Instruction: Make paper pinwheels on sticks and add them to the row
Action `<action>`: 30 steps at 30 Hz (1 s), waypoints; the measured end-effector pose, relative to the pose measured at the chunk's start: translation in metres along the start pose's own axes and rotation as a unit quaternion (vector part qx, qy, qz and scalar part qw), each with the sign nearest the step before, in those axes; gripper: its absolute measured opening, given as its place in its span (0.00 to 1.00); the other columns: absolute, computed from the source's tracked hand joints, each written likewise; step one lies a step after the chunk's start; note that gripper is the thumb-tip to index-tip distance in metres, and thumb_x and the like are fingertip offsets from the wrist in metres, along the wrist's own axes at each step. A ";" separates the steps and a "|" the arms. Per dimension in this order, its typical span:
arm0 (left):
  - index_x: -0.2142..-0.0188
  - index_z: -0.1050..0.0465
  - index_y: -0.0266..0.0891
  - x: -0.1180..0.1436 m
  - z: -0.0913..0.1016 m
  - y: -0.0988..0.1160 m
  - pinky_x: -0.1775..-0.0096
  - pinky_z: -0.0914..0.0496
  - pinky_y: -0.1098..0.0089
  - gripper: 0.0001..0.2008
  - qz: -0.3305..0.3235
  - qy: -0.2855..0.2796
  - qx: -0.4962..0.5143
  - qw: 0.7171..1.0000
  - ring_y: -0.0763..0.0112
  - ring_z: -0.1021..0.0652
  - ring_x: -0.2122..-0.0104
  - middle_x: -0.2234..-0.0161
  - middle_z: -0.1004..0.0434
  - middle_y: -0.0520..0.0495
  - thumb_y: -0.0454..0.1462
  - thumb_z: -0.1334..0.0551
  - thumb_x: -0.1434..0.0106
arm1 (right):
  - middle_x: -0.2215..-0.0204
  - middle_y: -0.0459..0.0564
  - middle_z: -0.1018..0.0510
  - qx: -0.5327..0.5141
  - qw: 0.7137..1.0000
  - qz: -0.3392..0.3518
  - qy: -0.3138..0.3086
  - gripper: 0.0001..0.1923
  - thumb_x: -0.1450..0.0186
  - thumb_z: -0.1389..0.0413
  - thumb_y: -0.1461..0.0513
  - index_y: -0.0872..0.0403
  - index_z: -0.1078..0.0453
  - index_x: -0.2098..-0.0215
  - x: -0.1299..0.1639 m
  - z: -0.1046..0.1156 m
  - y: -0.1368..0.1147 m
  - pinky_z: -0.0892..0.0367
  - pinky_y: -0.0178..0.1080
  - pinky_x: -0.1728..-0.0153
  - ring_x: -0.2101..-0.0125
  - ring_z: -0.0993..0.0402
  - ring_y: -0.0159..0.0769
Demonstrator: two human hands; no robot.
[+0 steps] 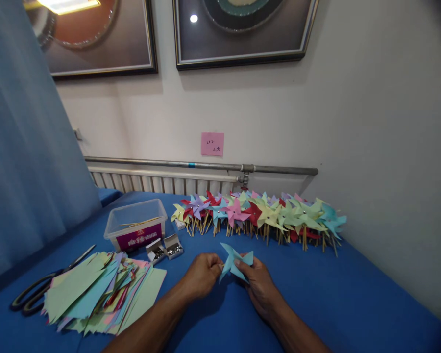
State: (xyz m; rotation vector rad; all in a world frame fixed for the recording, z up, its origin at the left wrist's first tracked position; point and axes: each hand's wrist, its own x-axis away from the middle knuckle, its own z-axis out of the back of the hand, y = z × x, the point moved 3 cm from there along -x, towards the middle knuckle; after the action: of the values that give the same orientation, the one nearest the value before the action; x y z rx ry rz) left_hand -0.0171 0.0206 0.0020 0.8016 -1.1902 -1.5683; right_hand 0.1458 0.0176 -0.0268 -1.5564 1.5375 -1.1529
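Our left hand (202, 273) and right hand (257, 282) both pinch the light blue paper pinwheel (234, 262), held just above the blue surface (334, 294), finished pinwheels (264, 215) rowed behind, paper squares (99, 294) stacked left.

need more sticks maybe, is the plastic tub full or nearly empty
Nearly empty: through the clear tub only a few sticks show, lying across it.

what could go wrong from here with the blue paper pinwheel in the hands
Both the left hand and right hand pinch the half-folded blue pinwheel; a slip may let the folded points spring open. The open pin boxes sit close by the left forearm and could be knocked over. The scissors lie partly under the paper stack, easy to overlook.
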 end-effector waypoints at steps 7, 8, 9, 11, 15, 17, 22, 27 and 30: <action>0.71 0.31 0.38 0.001 -0.002 0.000 0.73 0.44 0.71 0.07 -0.010 0.010 -0.015 1.000 0.74 0.36 0.77 0.78 0.36 0.55 0.38 0.45 0.41 | 0.81 0.39 0.26 -0.008 1.000 0.002 -0.005 0.24 0.60 0.23 0.54 0.54 0.27 0.71 -0.001 0.000 0.002 0.37 0.35 0.72 0.77 0.35 0.29; 0.71 0.30 0.38 0.001 -0.002 0.000 0.73 0.44 0.71 0.07 -0.009 0.011 -0.020 1.000 0.74 0.36 0.77 0.78 0.36 0.55 0.38 0.45 0.41 | 0.81 0.39 0.26 -0.007 1.000 0.002 -0.005 0.24 0.60 0.23 0.54 0.54 0.27 0.71 -0.002 0.000 0.002 0.37 0.35 0.72 0.77 0.35 0.29; 0.71 0.30 0.38 0.001 -0.002 0.001 0.73 0.44 0.71 0.07 -0.008 0.012 -0.022 1.000 0.74 0.36 0.77 0.78 0.36 0.55 0.38 0.45 0.41 | 0.81 0.39 0.26 -0.006 1.000 0.003 -0.003 0.24 0.60 0.23 0.54 0.54 0.27 0.71 -0.002 0.000 0.002 0.38 0.34 0.72 0.77 0.35 0.29; 0.71 0.30 0.38 0.000 -0.002 0.000 0.73 0.44 0.71 0.07 -0.008 0.011 -0.020 1.000 0.73 0.36 0.77 0.78 0.36 0.55 0.38 0.45 0.41 | 0.80 0.39 0.26 -0.004 1.000 0.006 0.001 0.24 0.59 0.23 0.54 0.53 0.27 0.71 -0.002 0.000 0.002 0.37 0.34 0.72 0.77 0.34 0.30; 0.71 0.31 0.38 -0.001 -0.003 -0.001 0.73 0.44 0.72 0.07 -0.014 0.015 -0.009 1.000 0.74 0.36 0.77 0.78 0.36 0.55 0.38 0.45 0.41 | 0.79 0.40 0.25 -0.014 1.000 0.004 -0.001 0.25 0.58 0.24 0.54 0.53 0.27 0.69 0.000 -0.001 0.000 0.35 0.35 0.71 0.76 0.32 0.31; 0.71 0.30 0.38 0.000 -0.003 -0.001 0.73 0.44 0.72 0.07 -0.014 0.017 -0.007 1.000 0.74 0.36 0.77 0.78 0.37 0.55 0.38 0.45 0.41 | 0.77 0.41 0.23 -0.018 1.000 -0.002 -0.007 0.25 0.58 0.24 0.55 0.53 0.27 0.67 0.001 -0.002 -0.002 0.33 0.36 0.70 0.75 0.30 0.33; 0.71 0.30 0.38 0.000 -0.003 -0.001 0.73 0.44 0.72 0.07 -0.011 0.019 -0.005 1.000 0.74 0.37 0.77 0.78 0.37 0.55 0.37 0.45 0.41 | 0.76 0.43 0.22 -0.018 1.000 -0.003 -0.011 0.22 0.56 0.25 0.54 0.53 0.26 0.69 0.002 -0.003 -0.003 0.31 0.37 0.68 0.74 0.28 0.34; 0.70 0.30 0.38 -0.001 -0.003 -0.003 0.73 0.44 0.72 0.07 -0.024 0.021 -0.006 0.999 0.74 0.37 0.77 0.78 0.36 0.54 0.37 0.45 0.40 | 0.77 0.41 0.24 -0.010 1.000 0.003 -0.003 0.23 0.57 0.25 0.54 0.53 0.26 0.69 0.000 -0.002 -0.002 0.31 0.36 0.69 0.75 0.29 0.33; 0.70 0.30 0.38 -0.001 -0.003 -0.004 0.73 0.43 0.72 0.08 -0.027 0.021 -0.007 0.999 0.74 0.36 0.77 0.78 0.36 0.54 0.37 0.45 0.40 | 0.77 0.41 0.24 -0.005 1.000 0.006 0.000 0.23 0.57 0.25 0.54 0.53 0.26 0.69 -0.001 0.000 -0.001 0.31 0.36 0.70 0.75 0.30 0.32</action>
State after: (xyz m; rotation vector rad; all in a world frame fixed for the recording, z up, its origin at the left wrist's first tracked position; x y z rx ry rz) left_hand -0.0154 0.0210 -0.0023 0.8590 -1.1352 -1.5941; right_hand 0.1460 0.0191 -0.0263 -1.5527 1.5533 -1.1396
